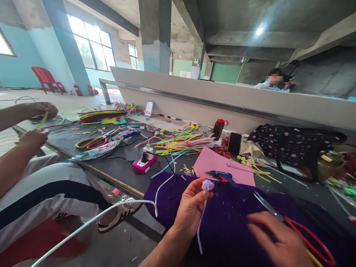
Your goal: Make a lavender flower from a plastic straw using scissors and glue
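My left hand (pixel 189 207) pinches a small lavender fuzzy flower head (pixel 208 185) between thumb and fingers. A pale thin strip (pixel 200 237) hangs below this hand; whether it joins the flower cannot be seen. My right hand (pixel 278 237) is blurred by motion, its fingers stretched out to the left with nothing visible in them. Beside it, partly behind it, lie scissors (pixel 268 205) with red and yellow handles, blades spread a little. A blue glue gun (pixel 222 175) rests on a pink sheet (pixel 207 159) beyond my left hand.
Purple cloth (pixel 230 226) covers the near table edge. A pink power strip (pixel 144 164), bundled pipe cleaners (pixel 186 142), a bottle (pixel 218 129), a phone (pixel 234 144) and a dotted bag (pixel 292 144) lie beyond. A white cable (pixel 97 218) crosses left, near a co-worker's hands (pixel 35 139).
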The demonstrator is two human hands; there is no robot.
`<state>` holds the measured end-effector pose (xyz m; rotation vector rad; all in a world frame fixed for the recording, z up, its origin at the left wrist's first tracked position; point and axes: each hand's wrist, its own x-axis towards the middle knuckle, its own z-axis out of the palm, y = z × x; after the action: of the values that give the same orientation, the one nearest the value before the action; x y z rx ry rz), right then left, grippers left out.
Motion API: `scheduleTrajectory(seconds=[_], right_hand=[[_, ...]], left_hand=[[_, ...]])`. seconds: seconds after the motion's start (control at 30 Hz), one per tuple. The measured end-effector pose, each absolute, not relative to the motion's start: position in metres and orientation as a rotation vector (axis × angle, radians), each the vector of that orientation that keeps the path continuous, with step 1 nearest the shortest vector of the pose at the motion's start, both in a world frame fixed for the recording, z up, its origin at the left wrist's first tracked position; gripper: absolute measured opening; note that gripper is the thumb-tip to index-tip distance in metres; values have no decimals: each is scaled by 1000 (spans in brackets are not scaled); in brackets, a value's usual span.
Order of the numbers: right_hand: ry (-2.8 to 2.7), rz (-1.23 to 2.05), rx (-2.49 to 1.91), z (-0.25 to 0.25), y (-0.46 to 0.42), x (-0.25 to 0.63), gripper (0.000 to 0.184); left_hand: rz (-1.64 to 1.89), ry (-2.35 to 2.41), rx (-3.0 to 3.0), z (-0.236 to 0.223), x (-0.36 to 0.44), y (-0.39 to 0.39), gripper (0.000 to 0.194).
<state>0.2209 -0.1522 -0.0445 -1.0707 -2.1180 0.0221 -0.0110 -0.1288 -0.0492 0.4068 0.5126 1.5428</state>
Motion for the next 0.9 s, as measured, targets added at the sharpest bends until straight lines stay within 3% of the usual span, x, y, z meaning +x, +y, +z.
scheduleTrajectory(seconds=[0.1, 0.27, 0.47, 0.57, 0.9], right_hand=[[-2125, 449, -1035, -47, -147, 152, 11], [-1889, 632, -940, -54, -127, 108, 14], [-1608, 1156, -973, -51, -123, 117, 21], [-1462, 1411, -894, -51, -121, 128, 21], [-1289, 1701, -746, -65, -120, 148, 20]], left_hand=[[1541, 474, 404, -49, -3, -129, 33], [1518, 472, 430, -54, 0, -132, 29], [1571, 471, 544, -56, 2, -132, 40], [1472, 536, 643, -56, 4, -132, 32], [1269, 571, 729, -57, 17, -125, 15]])
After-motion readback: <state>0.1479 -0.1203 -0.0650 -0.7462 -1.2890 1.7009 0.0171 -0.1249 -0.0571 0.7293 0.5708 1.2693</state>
